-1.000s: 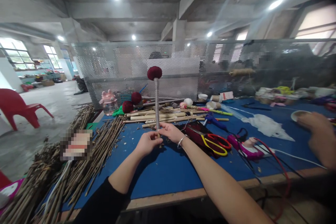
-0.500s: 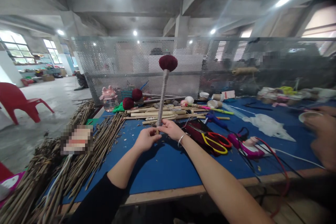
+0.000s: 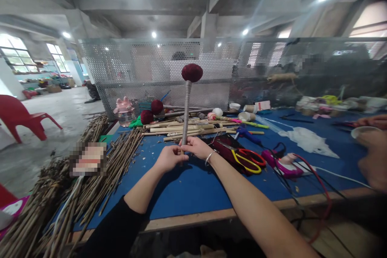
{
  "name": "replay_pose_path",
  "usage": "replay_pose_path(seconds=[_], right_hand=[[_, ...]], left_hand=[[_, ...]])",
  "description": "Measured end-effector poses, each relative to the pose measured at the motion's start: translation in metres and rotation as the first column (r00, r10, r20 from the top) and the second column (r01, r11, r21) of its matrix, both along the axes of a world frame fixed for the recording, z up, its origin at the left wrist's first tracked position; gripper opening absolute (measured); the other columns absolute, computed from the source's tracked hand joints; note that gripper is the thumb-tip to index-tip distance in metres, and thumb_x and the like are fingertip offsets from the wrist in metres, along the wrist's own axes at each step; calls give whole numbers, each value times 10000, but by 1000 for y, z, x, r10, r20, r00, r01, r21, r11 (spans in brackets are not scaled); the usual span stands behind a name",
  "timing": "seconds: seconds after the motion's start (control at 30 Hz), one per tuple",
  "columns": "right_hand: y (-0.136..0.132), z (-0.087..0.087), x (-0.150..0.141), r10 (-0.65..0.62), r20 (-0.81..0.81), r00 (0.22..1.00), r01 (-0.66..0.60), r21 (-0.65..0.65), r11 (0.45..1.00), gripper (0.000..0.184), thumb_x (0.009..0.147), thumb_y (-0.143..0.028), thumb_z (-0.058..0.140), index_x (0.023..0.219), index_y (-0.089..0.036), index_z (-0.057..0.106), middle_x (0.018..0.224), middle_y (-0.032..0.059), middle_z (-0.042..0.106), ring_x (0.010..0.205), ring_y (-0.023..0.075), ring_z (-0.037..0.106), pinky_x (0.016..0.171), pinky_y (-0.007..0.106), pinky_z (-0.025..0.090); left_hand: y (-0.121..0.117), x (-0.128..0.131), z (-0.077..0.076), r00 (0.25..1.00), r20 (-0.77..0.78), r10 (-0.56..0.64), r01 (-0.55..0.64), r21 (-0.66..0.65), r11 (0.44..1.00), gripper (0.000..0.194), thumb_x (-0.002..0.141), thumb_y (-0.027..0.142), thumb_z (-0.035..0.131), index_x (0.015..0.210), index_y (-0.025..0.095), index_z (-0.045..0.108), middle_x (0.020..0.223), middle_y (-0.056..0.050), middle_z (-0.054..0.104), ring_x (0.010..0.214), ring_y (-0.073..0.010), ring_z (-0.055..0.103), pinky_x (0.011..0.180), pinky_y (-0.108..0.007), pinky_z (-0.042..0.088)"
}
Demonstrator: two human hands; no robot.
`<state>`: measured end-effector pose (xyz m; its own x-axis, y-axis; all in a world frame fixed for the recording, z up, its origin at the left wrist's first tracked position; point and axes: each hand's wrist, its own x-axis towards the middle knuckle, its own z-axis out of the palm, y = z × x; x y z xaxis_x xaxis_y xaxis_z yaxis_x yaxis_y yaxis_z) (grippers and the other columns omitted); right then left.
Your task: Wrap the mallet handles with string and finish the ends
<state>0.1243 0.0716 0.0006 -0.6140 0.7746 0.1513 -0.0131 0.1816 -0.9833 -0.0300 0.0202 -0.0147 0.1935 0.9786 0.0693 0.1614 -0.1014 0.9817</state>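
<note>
Upright over the blue table [image 3: 169, 205] stands a wrapped stick [image 3: 186, 109], grey along its length, with a dark red ball [image 3: 192, 73] at its top. My left hand [image 3: 169, 159] pinches the bare lower end of this stick. Just above it, my right hand [image 3: 196, 148], with a silver bangle at the wrist, also grips the stick. Behind my hands lie two more dark red balls [image 3: 147, 117] and a pile of pale sticks [image 3: 172, 131]. Scissors with red and yellow handles [image 3: 248, 162] rest on dark red cloth right of my right hand.
Thin dry twigs [image 3: 111, 177] cover the table's left side. To the right are a blue glue gun [image 3: 248, 136], a purple power strip [image 3: 286, 165] with cables, and a white plastic bag [image 3: 311, 143]. A co-worker's hand [image 3: 373, 157] is at the far right. A perforated metal screen [image 3: 145, 64] stands behind.
The ball-topped stick rose and leaned right, then came back closer to upright. Both hands keep their hold near its lower end. The co-worker's hand at the right has shifted slightly.
</note>
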Motion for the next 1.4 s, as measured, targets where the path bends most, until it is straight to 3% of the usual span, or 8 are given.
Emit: replay_pose_path(seconds=[0.2,0.5,0.6,0.8,1.0,1.1,1.23,1.4], right_hand=[[-1,4,8,107,-14,994,-107,-25,994,304,691,-360,683,856,-140,553,724,-2,610,649,110,548,622,238,414],[6,-10,-6,-2,-2,1000,2,32,999,255,696,-333,670,816,-144,548,727,-11,591,678,114,537,671,254,410],[6,-11,-7,-22,-31,999,23,29,999,301,675,-344,692,852,-144,553,739,-12,596,668,110,540,665,250,410],[1,-5,0,24,-31,999,-24,-12,1000,344,662,-387,717,845,-141,561,690,-22,591,619,100,543,615,235,418],[1,-13,-9,-60,35,998,60,8,998,357,646,-389,730,845,-141,567,709,4,645,629,122,593,607,246,440],[3,-15,-11,-73,50,996,73,16,997,363,645,-390,733,856,-141,574,706,8,654,623,127,599,610,256,448],[2,-8,-5,-29,0,1000,29,-7,1000,373,638,-401,735,855,-137,587,760,13,654,679,124,606,654,256,459],[0,-4,2,40,35,999,-39,-30,999,392,642,-465,712,800,-138,565,559,-53,544,466,70,468,477,209,371]], left_hand=[[-6,1,10,967,173,-189,213,-132,968,374,607,406,752,767,84,651,686,-82,640,492,-83,509,486,-221,324],[3,-2,-2,991,125,43,-33,-84,996,397,530,373,806,696,126,543,544,-2,570,452,-85,504,480,-222,371],[2,-3,0,990,131,48,-38,-78,996,395,517,365,814,688,124,552,532,4,563,450,-92,514,480,-228,383],[-1,-1,5,968,229,-100,140,-165,976,445,541,383,801,824,95,613,683,-39,623,539,-102,570,574,-262,460],[0,1,-1,994,90,63,-58,-57,997,374,546,318,798,747,119,554,530,29,541,421,-78,498,438,-204,360],[1,1,-1,991,94,93,-87,-66,994,368,533,319,802,713,120,550,492,34,524,390,-77,478,415,-202,334],[-1,4,1,969,244,31,9,-159,987,451,510,383,817,780,109,581,622,-19,606,483,-93,537,491,-223,414],[-3,4,2,933,356,-57,151,-240,959,519,504,443,822,832,106,602,775,-68,639,666,-143,615,678,-298,492]])
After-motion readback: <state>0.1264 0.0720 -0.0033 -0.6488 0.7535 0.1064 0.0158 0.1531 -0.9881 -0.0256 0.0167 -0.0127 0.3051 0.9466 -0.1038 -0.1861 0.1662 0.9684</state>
